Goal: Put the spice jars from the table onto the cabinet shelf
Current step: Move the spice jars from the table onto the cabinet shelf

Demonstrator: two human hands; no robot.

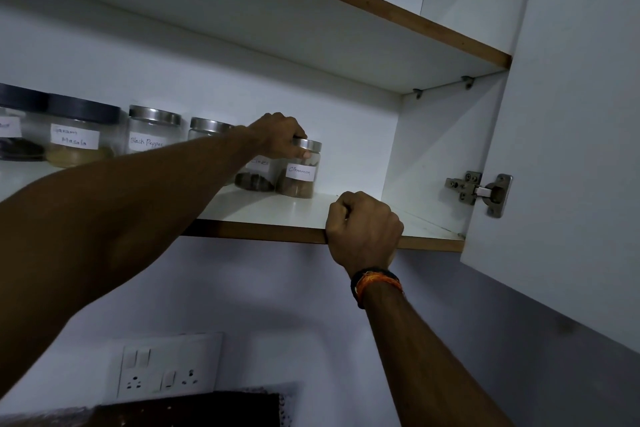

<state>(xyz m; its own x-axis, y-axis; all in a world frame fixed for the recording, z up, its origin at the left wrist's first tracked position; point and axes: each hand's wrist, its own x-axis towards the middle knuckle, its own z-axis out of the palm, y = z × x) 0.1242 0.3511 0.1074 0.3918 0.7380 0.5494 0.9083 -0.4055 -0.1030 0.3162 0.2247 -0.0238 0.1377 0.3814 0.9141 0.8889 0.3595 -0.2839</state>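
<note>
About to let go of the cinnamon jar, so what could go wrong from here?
1. The left hand grips the cinnamon jar by its lid only; if the lid is loose, the jar could tip.
2. It stands tight beside the cloves jar, so pulling back could knock that one.
3. The right hand hangs on the shelf edge; a slip could jolt the row.

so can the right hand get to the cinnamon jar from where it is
Probably yes: the right hand grips the shelf edge, with bare shelf between it and the cinnamon jar, though the left hand holds its lid.
</note>
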